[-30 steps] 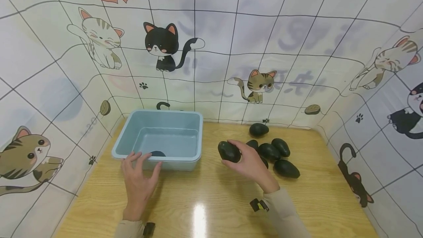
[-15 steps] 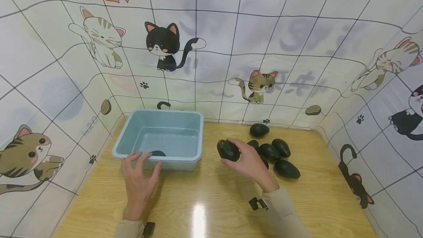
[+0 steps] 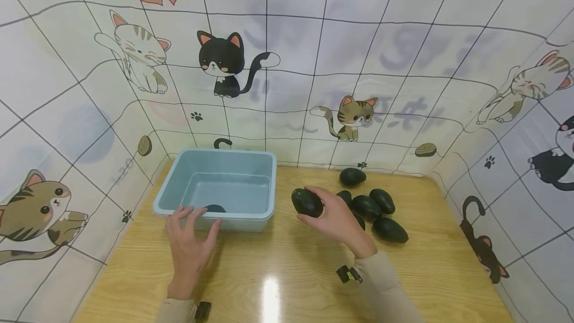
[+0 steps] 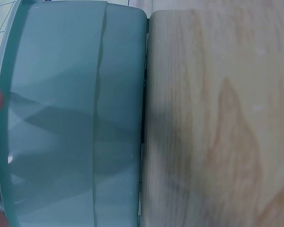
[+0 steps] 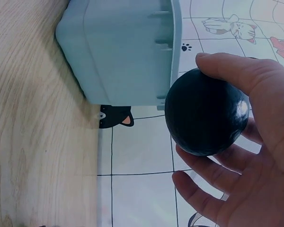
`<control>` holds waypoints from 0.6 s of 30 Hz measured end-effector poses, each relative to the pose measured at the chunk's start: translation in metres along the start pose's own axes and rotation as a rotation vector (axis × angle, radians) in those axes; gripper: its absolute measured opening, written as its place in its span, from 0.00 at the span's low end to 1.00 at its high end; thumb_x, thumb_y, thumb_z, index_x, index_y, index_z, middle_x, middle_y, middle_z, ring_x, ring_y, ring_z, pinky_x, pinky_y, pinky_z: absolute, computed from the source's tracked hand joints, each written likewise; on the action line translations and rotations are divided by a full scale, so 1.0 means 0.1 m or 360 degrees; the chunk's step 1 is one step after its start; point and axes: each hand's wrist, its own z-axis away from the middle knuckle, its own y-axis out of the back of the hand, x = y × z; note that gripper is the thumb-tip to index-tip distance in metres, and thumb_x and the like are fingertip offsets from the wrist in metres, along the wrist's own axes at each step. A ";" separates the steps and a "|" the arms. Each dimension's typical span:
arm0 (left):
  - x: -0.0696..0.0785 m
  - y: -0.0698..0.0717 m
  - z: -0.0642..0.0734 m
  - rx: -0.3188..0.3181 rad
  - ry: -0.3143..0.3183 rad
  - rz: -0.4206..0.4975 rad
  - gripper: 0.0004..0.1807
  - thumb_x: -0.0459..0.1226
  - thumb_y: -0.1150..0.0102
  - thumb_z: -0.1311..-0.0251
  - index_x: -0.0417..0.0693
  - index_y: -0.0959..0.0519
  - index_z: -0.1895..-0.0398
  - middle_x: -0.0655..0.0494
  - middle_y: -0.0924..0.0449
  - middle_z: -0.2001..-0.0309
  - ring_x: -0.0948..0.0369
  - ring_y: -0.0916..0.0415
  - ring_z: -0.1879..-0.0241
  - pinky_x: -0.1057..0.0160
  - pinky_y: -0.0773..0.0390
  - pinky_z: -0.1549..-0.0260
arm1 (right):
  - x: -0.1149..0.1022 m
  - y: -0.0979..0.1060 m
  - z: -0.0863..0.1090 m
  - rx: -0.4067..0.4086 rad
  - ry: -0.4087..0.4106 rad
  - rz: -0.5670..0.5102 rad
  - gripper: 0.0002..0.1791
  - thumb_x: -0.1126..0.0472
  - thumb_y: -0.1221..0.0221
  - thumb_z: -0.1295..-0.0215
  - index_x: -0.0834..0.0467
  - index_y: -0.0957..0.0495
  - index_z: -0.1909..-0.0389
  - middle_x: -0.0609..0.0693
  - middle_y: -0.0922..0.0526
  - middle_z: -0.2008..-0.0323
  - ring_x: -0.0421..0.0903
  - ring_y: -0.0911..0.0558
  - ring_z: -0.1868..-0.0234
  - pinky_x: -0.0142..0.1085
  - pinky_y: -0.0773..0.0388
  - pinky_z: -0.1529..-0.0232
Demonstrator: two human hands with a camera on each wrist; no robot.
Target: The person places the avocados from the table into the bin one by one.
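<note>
Just right of the blue bin, clear of the counter, 1 avocado sits between the thumb and fingers of the right hand, clamped on it. The left hand has its fingers spread apart, touching the bin's near rim. Farther right of the bin lie more avocados; inside it, 1 partly hidden dark thing.
</note>
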 end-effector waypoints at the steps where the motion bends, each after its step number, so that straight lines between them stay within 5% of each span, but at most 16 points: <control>1: 0.00 0.00 0.00 -0.0001 -0.0001 -0.0003 0.33 0.61 0.36 0.32 0.37 0.16 0.52 0.27 0.25 0.47 0.27 0.31 0.39 0.20 0.48 0.29 | -0.01 0.00 0.00 -0.0003 0.0003 0.0004 0.42 0.43 0.24 0.40 0.50 0.26 0.26 0.51 0.21 0.28 0.55 0.21 0.28 0.55 0.20 0.32; 18: 0.00 -0.01 0.00 -0.0001 -0.0008 0.0004 0.29 0.56 0.32 0.36 0.37 0.16 0.51 0.26 0.26 0.46 0.26 0.31 0.38 0.19 0.49 0.29 | -0.09 -0.02 -0.10 -0.0016 0.0071 0.0007 0.43 0.43 0.24 0.40 0.52 0.26 0.26 0.51 0.21 0.28 0.55 0.21 0.28 0.54 0.21 0.32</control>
